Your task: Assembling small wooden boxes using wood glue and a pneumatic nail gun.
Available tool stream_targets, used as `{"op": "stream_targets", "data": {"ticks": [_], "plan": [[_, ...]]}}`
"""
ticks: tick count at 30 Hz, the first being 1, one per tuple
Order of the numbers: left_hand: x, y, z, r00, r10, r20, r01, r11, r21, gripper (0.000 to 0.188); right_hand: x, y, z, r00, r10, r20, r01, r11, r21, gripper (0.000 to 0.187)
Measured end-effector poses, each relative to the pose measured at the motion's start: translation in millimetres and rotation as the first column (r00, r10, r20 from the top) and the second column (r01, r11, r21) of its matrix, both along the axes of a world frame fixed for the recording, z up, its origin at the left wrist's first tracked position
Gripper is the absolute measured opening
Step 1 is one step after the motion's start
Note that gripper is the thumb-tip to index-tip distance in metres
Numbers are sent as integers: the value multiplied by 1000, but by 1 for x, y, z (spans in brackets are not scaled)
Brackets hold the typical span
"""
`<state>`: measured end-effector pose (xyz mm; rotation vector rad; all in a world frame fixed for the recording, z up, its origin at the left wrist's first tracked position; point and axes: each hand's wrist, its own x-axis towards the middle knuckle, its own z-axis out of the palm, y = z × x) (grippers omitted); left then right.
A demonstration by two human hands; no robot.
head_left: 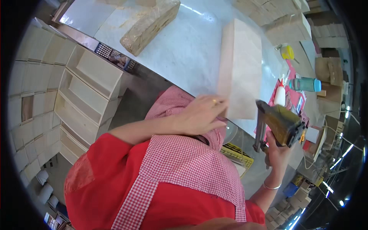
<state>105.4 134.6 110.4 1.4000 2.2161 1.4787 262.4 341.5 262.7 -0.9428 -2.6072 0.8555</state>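
Note:
A long, pale wooden box (245, 69) lies on the white tabletop, its near end at the table's edge. At that end's left corner is my left hand (205, 113), fingers bent against the wood and thumb apart; some fingertips are hidden. Right of the box, my right hand (276, 149) grips an air-powered nail gun (281, 120) by its handle. The gun has a dark, worn body with a narrow metal magazine. It is held up off the table, apart from the box.
A plastic-wrapped block (151, 27) lies at the far left of the table (184, 50). On the right are a white glue bottle (280, 95) with red tip, a teal jar (304, 84) and a yellow tape roll (286, 52). Stacked wooden boxes (86, 92) stand left.

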Motion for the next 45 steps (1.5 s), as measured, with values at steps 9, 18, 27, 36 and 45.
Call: {"op": "stream_targets", "data": {"ticks": [9, 18, 27, 36, 45], "plan": [[-218, 139, 12, 844, 454, -285, -513, 839, -183, 35, 72, 16, 0, 937, -322, 131, 340, 929, -147, 41], [-275, 152, -13, 947, 226, -231, -285, 919, -272, 33, 58, 15, -14, 985, -73, 158, 94, 987, -131, 35], [-273, 146, -14, 945, 266, -188, -304, 927, -217, 32, 48, 17, -2, 988, -32, 154, 58, 985, -164, 33], [-270, 145, -12, 947, 265, -184, -297, 939, -173, 31, 40, 19, -3, 979, -63, 195, 95, 983, -156, 34], [-269, 146, -14, 947, 261, -186, -288, 948, -137, 32, 45, 19, -1, 984, 51, 172, -28, 991, -134, 36]]}}
